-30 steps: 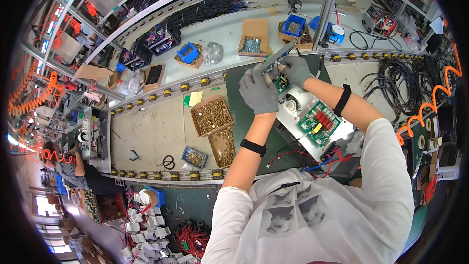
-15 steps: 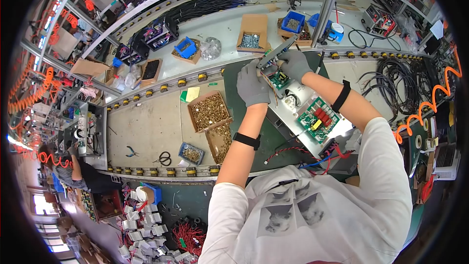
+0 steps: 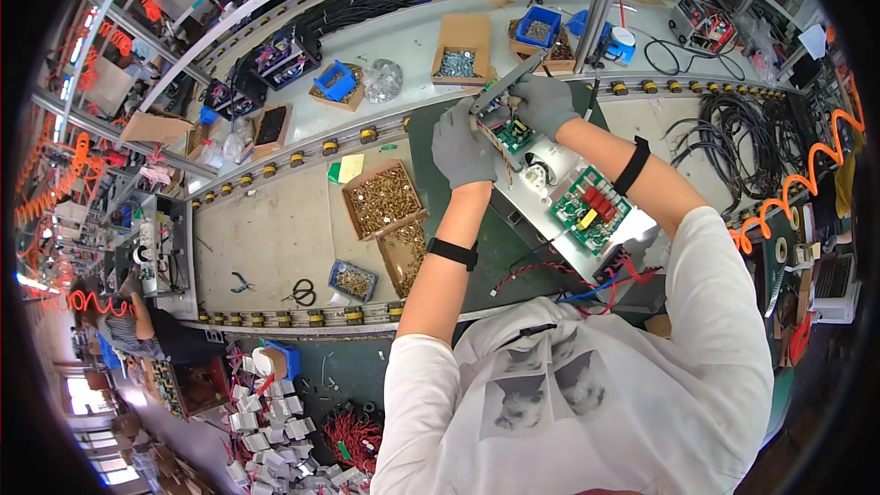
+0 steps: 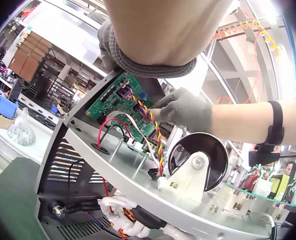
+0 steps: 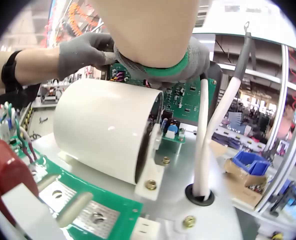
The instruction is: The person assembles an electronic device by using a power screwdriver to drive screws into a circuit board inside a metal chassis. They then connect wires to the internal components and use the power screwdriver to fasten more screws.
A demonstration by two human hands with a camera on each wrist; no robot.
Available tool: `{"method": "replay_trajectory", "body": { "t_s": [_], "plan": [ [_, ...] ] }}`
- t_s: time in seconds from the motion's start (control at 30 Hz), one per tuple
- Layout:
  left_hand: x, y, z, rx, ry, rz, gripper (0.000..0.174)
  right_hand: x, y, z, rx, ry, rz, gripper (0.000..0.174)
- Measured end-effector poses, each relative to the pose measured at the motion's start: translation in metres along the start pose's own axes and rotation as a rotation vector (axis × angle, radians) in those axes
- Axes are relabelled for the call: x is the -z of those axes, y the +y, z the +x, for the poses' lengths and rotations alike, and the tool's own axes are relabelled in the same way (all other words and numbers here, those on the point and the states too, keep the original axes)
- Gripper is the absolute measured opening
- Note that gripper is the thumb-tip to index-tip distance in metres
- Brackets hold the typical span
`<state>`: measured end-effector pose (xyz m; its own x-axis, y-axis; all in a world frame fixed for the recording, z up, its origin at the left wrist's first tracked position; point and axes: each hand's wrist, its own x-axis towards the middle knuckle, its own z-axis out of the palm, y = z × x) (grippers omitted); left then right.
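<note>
Both hands wear grey gloves. My left hand [image 3: 463, 145] grips the left end of a dark panel [image 3: 510, 82], which stands tilted at the far end of a metal chassis [image 4: 138, 177]. A green circuit board [image 4: 105, 102] is on the panel's inner face. In the left wrist view, my right hand [image 4: 185, 109] reaches to this board and pinches a plug at the end of the twisted red, yellow and black wires [image 4: 159, 142]. The right fingertips are partly hidden. Near the hands on the chassis sits a white cylinder [image 5: 105, 127] on a bracket.
Another green board with red parts [image 3: 594, 211] lies on the chassis. Left of it stand boxes of brass screws [image 3: 383, 200], a blue screw tray [image 3: 352, 281], scissors [image 3: 300, 292] and pliers [image 3: 242, 282]. Black cables [image 3: 742, 151] lie to the right.
My left hand has shifted from over the panel's face to its left end, uncovering more of the board. The right hand stays at the board. The head view has shifted slightly.
</note>
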<state>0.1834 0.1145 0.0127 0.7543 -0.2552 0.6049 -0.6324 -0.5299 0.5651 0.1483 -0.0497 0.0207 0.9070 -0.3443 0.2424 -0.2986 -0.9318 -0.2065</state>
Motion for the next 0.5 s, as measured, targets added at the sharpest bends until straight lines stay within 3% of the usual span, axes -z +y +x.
{"method": "replay_trajectory", "body": {
  "t_s": [0.27, 0.43, 0.5],
  "plan": [
    [-0.001, -0.002, 0.001, 0.01, -0.019, -0.028, 0.027, -0.003, -0.003, 0.006, -0.105, -0.074, -0.036, 0.022],
    [0.008, -0.008, -0.013, 0.012, -0.093, -0.185, 0.03, 0.03, -0.013, 0.006, -0.176, -0.198, 0.025, 0.025],
    [0.003, -0.01, -0.044, 0.055, 0.106, -0.256, 0.035, 0.043, -0.015, 0.002, -0.147, -0.243, 0.0, 0.025]
  ]
}}
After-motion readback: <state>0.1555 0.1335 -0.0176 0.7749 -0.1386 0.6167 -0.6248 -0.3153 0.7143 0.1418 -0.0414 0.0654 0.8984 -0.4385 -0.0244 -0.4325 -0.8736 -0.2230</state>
